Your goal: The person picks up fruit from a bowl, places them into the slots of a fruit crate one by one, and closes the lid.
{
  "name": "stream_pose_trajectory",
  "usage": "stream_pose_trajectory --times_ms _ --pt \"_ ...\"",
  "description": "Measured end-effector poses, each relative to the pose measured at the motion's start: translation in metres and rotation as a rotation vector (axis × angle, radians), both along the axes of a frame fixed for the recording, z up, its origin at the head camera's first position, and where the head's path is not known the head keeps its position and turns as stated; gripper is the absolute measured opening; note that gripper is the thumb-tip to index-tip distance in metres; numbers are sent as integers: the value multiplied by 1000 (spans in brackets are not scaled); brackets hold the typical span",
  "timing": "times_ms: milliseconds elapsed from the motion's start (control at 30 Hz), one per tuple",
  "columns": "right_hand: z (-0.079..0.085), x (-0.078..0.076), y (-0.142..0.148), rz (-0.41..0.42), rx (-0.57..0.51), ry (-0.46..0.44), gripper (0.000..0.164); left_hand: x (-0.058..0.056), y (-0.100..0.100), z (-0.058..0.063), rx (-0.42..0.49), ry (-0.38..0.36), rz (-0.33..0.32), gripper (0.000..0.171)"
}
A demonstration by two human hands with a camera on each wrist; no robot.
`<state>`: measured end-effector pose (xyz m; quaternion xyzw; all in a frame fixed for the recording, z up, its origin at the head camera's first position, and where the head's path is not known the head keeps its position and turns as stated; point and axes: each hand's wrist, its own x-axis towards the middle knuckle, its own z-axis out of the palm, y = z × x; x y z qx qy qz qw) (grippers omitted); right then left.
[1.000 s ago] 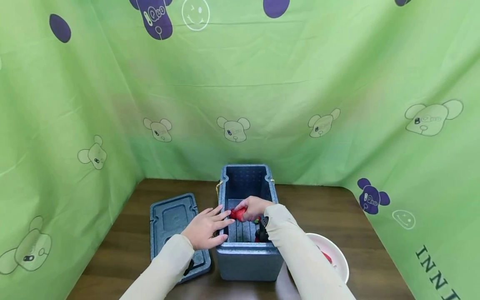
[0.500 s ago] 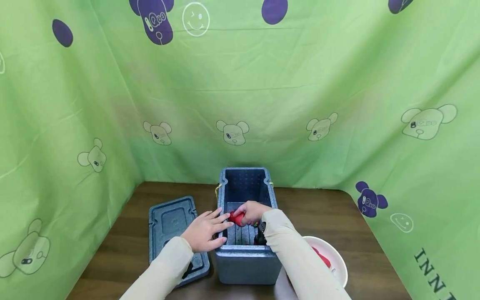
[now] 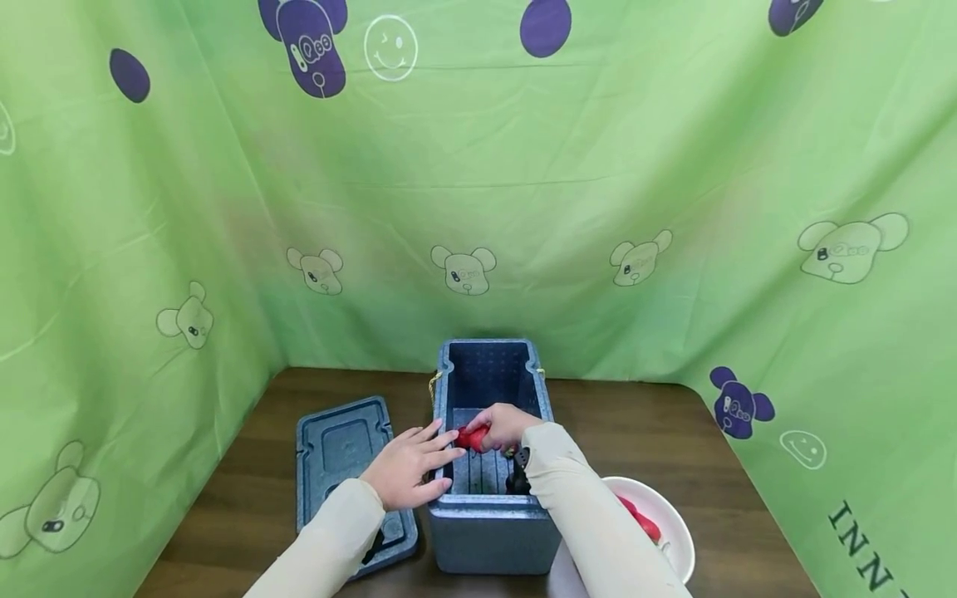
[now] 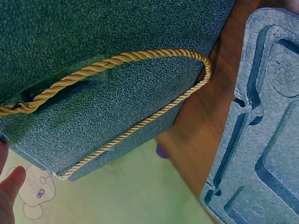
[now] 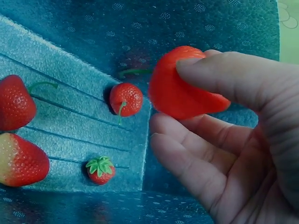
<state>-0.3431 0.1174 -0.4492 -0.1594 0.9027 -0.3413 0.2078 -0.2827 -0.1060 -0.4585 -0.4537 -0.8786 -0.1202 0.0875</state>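
Note:
My right hand [image 3: 512, 425] reaches inside the blue foam box [image 3: 489, 502] and pinches a smooth red pepper [image 5: 175, 88] between thumb and fingers. In the right wrist view, strawberries lie on the grooved floor: a big red strawberry [image 5: 17, 103], a pale-tipped strawberry [image 5: 27, 161], a stemmed strawberry [image 5: 127, 99] and a small strawberry with green leaves [image 5: 100, 173]. My left hand [image 3: 407, 469] has its fingers spread over the left rim of the box, fingertips close to the pepper in the head view. A twisted gold cord [image 4: 126, 58] hangs on the box's side.
The box's lid [image 3: 340, 444] lies on the wooden table [image 3: 613, 415] to the left. A white plate [image 3: 682, 540] with red pieces stands at the right, partly hidden behind the right sleeve [image 3: 598, 507]. Green printed cloth [image 3: 553, 166] hangs behind and at both sides.
The head view has tilted up slightly, so everything sits lower in it. Both hands stay almost in place, and the right hand still holds the pepper, which has turned a little.

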Motion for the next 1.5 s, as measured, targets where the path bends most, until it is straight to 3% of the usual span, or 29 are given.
stream_pose_trajectory --times_ms 133,267,400,567,733,933,1100,1267,1500 --pt "-5 -2 1 30 18 39 37 1 1 -2 -7 -18 0 44" --pt "-1 -4 2 74 -34 88 37 -1 1 -1 -5 -12 -9 45" --pt "13 -4 4 92 -72 106 35 -3 1 1 -7 -7 -13 44" --pt "40 -2 13 122 -8 155 31 -2 2 0 -14 -6 -14 44" --pt "58 4 39 181 30 269 31 0 3 -5 -11 -6 -33 44" --pt "62 12 92 128 2 323 33 0 1 -7 -1 10 -22 43" --pt "54 27 139 102 45 303 36 1 -3 -7 -11 -5 -16 44" --pt "37 46 182 54 51 202 39 1 -4 -7 -4 -10 -14 43" --pt "3 62 210 -12 11 57 40 -1 -3 -3 7 -25 6 44"
